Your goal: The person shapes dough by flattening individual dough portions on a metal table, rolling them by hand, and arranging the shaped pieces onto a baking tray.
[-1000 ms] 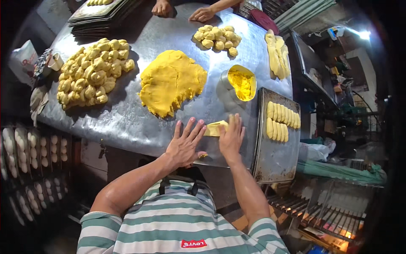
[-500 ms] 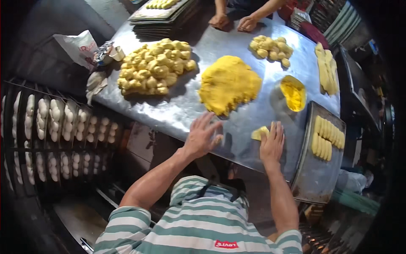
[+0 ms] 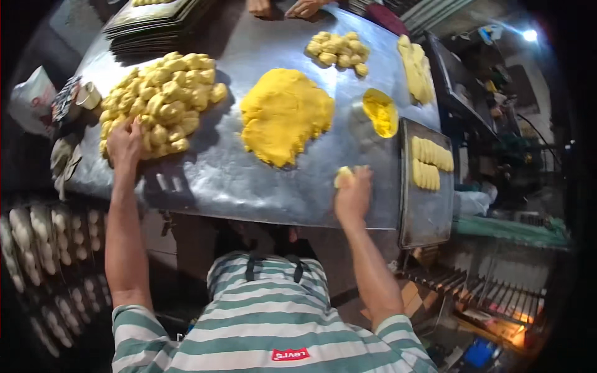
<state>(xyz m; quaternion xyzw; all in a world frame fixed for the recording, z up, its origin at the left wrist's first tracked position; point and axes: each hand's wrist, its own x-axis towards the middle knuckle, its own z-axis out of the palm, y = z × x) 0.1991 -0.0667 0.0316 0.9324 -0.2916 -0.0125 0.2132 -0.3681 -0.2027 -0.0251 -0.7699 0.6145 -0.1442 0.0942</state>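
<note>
My left hand (image 3: 126, 142) reaches into the near left side of a big pile of pale yellow dough balls (image 3: 165, 93). Its fingers curl closed around a dough ball there, mostly hidden beneath them. Near the table's front edge, my right hand (image 3: 354, 194) is closed on a small piece of dough (image 3: 343, 178), which shows at its thumb side. Between the hands and farther back lies a broad, flattened mass of deeper yellow filling (image 3: 285, 115) with a crumbly near edge. To its right rests a bowl (image 3: 380, 113) holding bright yellow paste.
A baking tray (image 3: 429, 217) with rows of shaped dough sticks overhangs the table (image 3: 217, 193) at right. Long dough strips (image 3: 415, 68) lie behind it. Another person's hands (image 3: 305, 7) are at the far edge near smaller dough balls (image 3: 339, 50). Stacked trays (image 3: 146, 31) stand far left.
My left hand has moved left from the table's front edge to the dough pile and closed. My right hand has gone from flat beside the dough piece to gripping it. The view has shifted right.
</note>
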